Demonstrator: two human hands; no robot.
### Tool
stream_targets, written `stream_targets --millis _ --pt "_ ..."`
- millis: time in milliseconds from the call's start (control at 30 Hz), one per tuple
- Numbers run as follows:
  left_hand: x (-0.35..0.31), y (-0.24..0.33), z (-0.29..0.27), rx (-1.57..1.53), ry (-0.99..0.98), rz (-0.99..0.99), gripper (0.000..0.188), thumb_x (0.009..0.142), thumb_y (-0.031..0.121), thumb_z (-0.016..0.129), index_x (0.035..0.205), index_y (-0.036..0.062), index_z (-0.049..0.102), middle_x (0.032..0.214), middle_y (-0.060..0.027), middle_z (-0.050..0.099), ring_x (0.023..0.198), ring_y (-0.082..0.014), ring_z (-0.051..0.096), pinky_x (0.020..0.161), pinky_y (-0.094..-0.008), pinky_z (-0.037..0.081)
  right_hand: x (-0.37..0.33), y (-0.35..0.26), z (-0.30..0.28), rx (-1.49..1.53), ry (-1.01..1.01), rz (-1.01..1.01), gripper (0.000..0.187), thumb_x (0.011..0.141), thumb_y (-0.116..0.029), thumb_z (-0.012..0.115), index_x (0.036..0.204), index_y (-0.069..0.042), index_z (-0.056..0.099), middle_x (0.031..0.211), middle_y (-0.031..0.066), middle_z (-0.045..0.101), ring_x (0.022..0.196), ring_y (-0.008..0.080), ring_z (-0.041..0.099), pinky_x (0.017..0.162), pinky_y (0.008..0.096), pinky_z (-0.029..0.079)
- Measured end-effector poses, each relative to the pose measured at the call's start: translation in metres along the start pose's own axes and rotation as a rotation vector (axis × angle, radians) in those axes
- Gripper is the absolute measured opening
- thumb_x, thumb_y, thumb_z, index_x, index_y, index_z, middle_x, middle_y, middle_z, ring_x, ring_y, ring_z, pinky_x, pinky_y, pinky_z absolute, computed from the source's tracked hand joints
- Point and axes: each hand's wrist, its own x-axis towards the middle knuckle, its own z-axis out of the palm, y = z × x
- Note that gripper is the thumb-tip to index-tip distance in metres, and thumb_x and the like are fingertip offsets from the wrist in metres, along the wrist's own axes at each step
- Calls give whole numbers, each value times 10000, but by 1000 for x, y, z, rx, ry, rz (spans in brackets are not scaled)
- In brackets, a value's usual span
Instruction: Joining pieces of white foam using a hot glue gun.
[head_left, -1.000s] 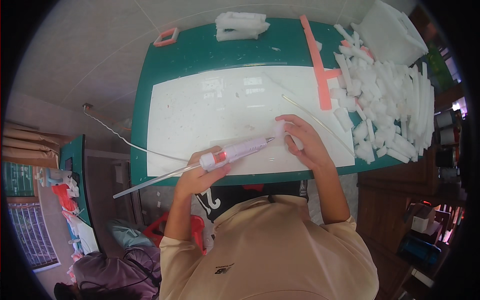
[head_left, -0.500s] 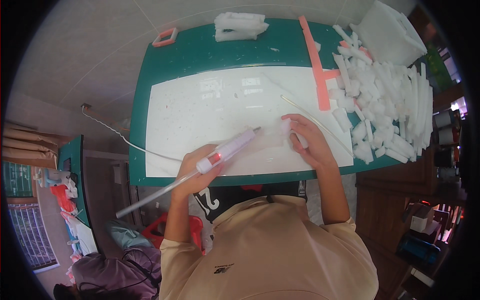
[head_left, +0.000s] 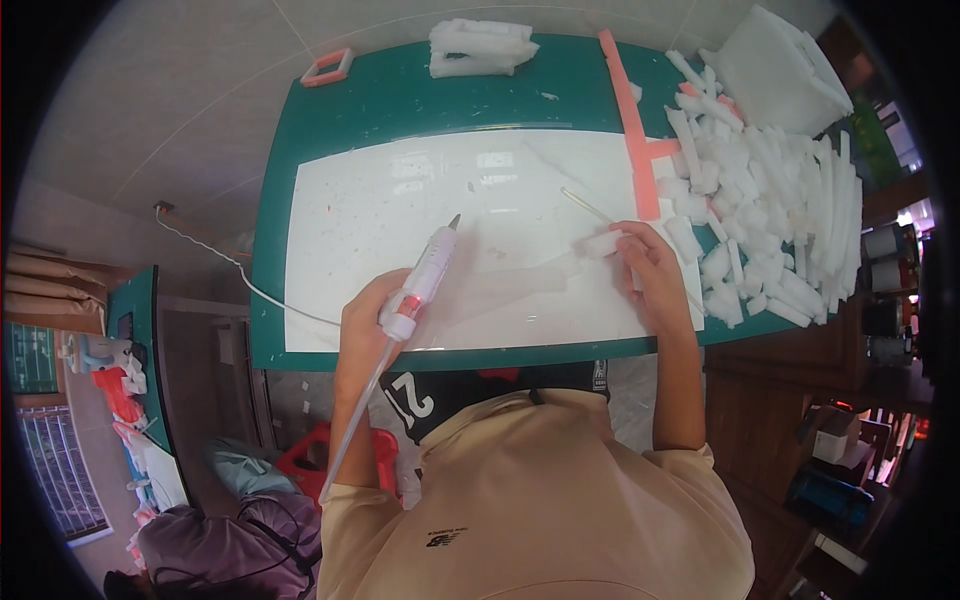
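My left hand [head_left: 364,318] is wrapped round a white hot glue gun [head_left: 430,268], its metal nozzle pointing up and away over the white sheet [head_left: 350,215]. A long translucent glue stick [head_left: 357,428] juts from its back end, across my left forearm. In my right hand [head_left: 655,272] a small white foam piece [head_left: 600,244] is held between thumb and fingers, just above the sheet. Between the hands lies a flat, whitish foam strip [head_left: 515,288], faint against the sheet. Beyond the right hand rests a loose glue stick [head_left: 585,204], partly hidden by that hand.
White foam offcuts [head_left: 760,220] pile up at the right, beside a big white foam block [head_left: 780,70]. A pink foam strip [head_left: 630,125] borders them. Stacked foam [head_left: 482,48] and a pink frame [head_left: 327,67] sit at the far edge. A white cord [head_left: 240,270] trails off left.
The glue gun has swung leftward, its nozzle now pointing more away from me. My right hand has moved right with the foam piece, and the flat strip shows more plainly.
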Motion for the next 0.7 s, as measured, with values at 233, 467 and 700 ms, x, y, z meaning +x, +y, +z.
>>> stream_targets --millis 233,467,700 --pt "2 -3 1 34 -22 -77 366 750 71 706 1107 47 631 963 -163 685 864 -265 679 776 -317 511 -5 1 11 -50 -64 16 241 921 -121 574 1140 -20 589 835 53 625 485 30 392 419 196 285" --pt "5 -3 0 101 -46 -33 340 754 109 713 1079 54 627 929 -163 686 804 -299 681 720 -334 521 -5 6 10 -26 -84 18 236 925 -117 566 1137 -14 589 829 57 627 486 32 390 425 195 286" --pt "2 -6 -1 90 26 -26 328 756 114 732 1057 40 625 927 -163 679 821 -292 674 737 -333 514 -4 -2 10 -37 -87 14 239 921 -132 577 1132 -20 594 824 55 629 500 28 403 428 195 290"
